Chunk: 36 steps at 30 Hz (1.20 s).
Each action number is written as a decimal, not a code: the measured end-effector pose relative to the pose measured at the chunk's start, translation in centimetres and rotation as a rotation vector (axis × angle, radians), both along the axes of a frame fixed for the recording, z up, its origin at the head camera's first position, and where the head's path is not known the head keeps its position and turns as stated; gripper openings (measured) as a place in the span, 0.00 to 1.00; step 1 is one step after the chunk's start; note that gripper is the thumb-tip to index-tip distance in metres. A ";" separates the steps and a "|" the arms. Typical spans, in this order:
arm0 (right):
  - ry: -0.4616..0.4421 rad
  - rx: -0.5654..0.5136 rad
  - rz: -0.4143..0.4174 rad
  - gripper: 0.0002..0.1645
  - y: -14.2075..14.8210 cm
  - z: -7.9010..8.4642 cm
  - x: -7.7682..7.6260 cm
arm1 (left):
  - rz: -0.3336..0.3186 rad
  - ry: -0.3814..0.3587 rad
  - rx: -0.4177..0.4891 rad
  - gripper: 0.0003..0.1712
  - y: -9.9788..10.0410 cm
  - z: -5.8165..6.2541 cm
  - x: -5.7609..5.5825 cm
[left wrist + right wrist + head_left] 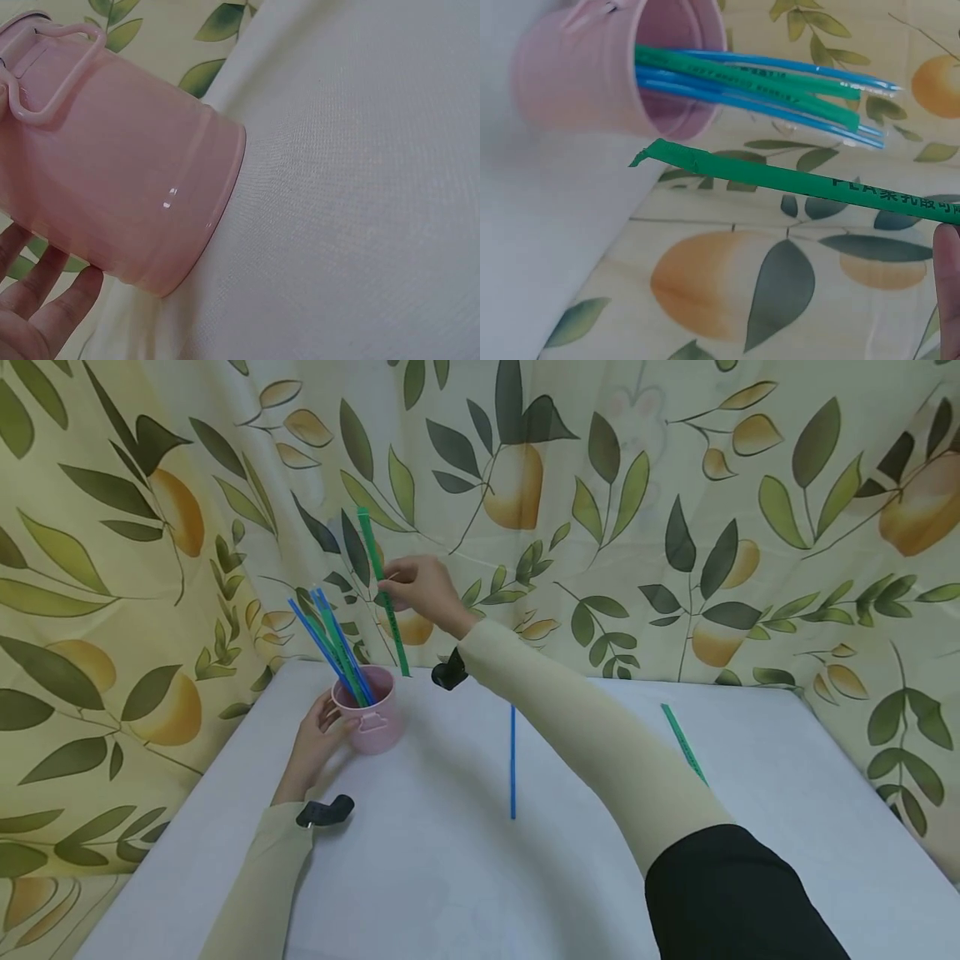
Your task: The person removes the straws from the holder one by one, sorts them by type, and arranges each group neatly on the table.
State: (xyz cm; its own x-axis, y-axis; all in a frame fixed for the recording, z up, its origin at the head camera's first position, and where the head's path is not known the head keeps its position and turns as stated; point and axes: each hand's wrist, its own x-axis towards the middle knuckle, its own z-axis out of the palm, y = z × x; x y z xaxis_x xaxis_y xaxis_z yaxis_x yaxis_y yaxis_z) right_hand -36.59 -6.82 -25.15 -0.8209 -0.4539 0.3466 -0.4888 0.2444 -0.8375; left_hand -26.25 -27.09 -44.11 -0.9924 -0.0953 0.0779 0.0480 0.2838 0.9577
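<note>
A pink bucket (375,727) with small side handles stands on the table's left part, several blue and green straws (341,647) leaning out of its mouth. My left hand (313,739) holds the bucket from its left side; in the left wrist view its fingers (71,300) curve along the wall. Up beside the bucket, my right hand (423,589) pinches a green wrapped straw (382,585) between thumb and fingers. That straw stands nearly upright, tilted a little, right of the bucket's mouth. Its printed wrapper and bent lower end show in the right wrist view.
On the white table (435,877) a thin blue straw (513,764) lies near the middle. Another green straw (684,743) lies farther right, partly covered by the right sleeve. A leaf-and-fruit patterned curtain (570,527) hangs behind the table and along its sides.
</note>
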 end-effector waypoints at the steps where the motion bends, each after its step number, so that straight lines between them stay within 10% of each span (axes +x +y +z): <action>1: 0.001 0.005 -0.005 0.14 0.3 0.0 0.0 | 0.002 -0.007 -0.002 0.47 0.0 0.0 0.0; 18: -0.092 -0.005 -0.093 0.13 6.9 -1.9 1.6 | 0.014 -0.016 -0.035 0.47 -0.2 -0.1 -0.1; 29: -0.148 0.080 -0.109 0.16 12.2 -2.8 4.2 | 0.005 -0.068 0.002 0.44 1.2 2.6 1.7; 36: -0.141 0.139 -0.104 0.16 15.9 -3.0 5.7 | 0.016 -0.077 0.004 0.45 0.6 1.4 1.0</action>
State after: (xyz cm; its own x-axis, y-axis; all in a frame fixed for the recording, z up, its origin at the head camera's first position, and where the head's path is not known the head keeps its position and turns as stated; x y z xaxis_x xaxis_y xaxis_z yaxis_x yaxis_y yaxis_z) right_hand -30.87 9.12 -28.17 -0.9018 -0.3992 0.1652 -0.3353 0.4054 -0.8504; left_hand -25.30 -26.48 -42.71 -0.9938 -0.1114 0.0012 -0.0302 0.2799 0.9596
